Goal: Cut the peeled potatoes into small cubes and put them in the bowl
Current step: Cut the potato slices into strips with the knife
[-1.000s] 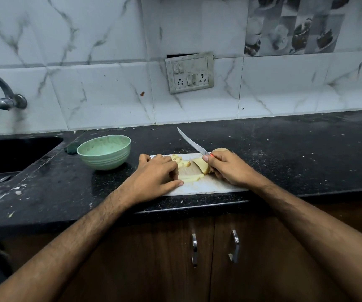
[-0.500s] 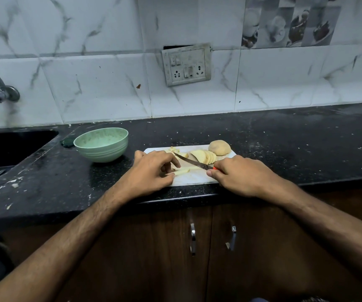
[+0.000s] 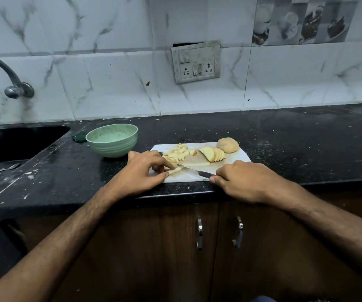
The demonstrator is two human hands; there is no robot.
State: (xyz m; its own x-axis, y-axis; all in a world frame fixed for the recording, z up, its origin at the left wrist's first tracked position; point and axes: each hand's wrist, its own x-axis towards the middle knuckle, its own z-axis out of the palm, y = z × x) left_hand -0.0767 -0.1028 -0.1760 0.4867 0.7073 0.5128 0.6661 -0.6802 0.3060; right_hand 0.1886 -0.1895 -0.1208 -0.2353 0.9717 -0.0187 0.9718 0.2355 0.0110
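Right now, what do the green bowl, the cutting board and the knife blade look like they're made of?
Green bowl: likely matte plastic or a fibre composite, speckled inside, ribbed outside. Cutting board: smooth white, probably plastic, though it could be stone; stained brownish mid-board. Knife blade: shiny metal, catching light; handle hidden in the right hand.

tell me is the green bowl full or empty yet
Empty as far as shows: the visible inner wall of the green bowl is bare, and the cut potato cubes lie on the cutting board.

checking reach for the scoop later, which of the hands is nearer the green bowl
Left. The left hand lies on the board just beside the green bowl; the right hand, gripping the knife, sits farther right.
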